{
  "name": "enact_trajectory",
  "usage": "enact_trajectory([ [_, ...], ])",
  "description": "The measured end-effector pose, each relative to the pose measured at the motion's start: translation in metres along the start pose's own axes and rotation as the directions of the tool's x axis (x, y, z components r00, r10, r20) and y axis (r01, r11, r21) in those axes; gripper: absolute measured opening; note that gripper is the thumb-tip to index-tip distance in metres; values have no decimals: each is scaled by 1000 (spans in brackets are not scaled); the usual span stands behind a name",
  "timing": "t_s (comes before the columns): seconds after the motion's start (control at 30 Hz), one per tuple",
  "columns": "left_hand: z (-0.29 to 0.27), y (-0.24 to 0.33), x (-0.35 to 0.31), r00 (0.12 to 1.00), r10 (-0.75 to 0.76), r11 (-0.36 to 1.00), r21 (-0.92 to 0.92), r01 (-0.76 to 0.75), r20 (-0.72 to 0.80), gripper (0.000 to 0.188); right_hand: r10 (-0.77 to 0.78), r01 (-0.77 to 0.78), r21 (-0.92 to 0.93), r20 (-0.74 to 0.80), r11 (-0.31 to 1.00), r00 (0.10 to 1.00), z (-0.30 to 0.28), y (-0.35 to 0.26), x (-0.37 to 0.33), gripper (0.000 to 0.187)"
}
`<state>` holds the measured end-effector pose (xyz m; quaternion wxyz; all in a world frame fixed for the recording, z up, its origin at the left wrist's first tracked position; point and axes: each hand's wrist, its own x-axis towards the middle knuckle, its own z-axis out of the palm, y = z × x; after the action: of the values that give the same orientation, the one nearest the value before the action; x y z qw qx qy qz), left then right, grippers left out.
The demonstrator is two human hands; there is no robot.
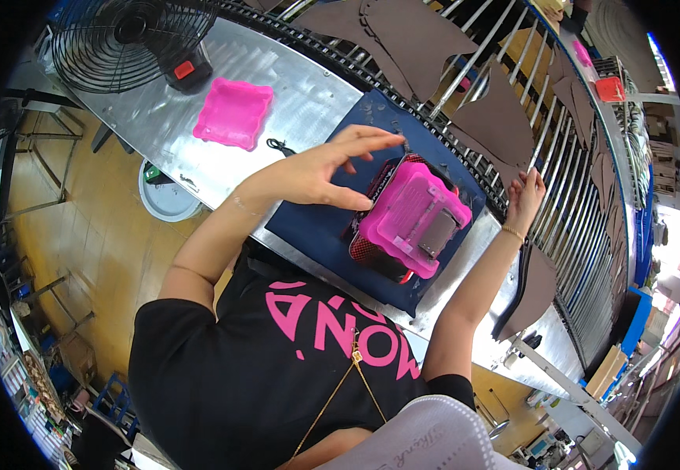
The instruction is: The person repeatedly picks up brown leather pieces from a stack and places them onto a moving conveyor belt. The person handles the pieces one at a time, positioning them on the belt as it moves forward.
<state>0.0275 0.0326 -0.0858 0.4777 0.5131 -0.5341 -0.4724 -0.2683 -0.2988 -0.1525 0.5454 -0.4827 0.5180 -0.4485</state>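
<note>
My left hand point(320, 168) hovers open, fingers spread, just left of a pink plastic tray point(403, 200). That tray rests on a dark box with red edges point(379, 262), which stands on a blue mat point(301, 227). A small grey flat piece point(439, 233) lies in the tray. Off to the right, my right hand point(525, 202) reaches to the rod conveyor point(571, 176), fingers curled together at its edge. What they pinch, if anything, is too small to make out. A brown flat cut piece point(497, 117) lies on the rods beside that hand.
Another pink tray point(234, 113) sits on the metal table point(285, 74), near a black wire fan point(132, 47). More brown pieces point(387, 39) lie along the conveyor. A brown stack point(529, 294) is at the table's right. Below the left edge stands a white round tub point(169, 196).
</note>
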Motion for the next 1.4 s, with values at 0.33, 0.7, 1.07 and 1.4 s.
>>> enact_trajectory([
  [0.33,20,-9,13,992,-79,948,-301,107,102,83,47,48,-188,470,981,882,-38,-47,-196,18],
  [0.7,26,-11,17,995,-76,940,-329,95,71,76,181,-159,-86,480,984,858,6,-34,-281,51],
  [1.07,27,-10,19,995,-98,942,-319,104,34,68,88,-13,-150,509,989,856,3,-32,-275,42],
  [1.4,28,-13,26,995,-95,967,-239,89,-12,56,27,34,-111,503,993,864,6,-28,-277,39],
])
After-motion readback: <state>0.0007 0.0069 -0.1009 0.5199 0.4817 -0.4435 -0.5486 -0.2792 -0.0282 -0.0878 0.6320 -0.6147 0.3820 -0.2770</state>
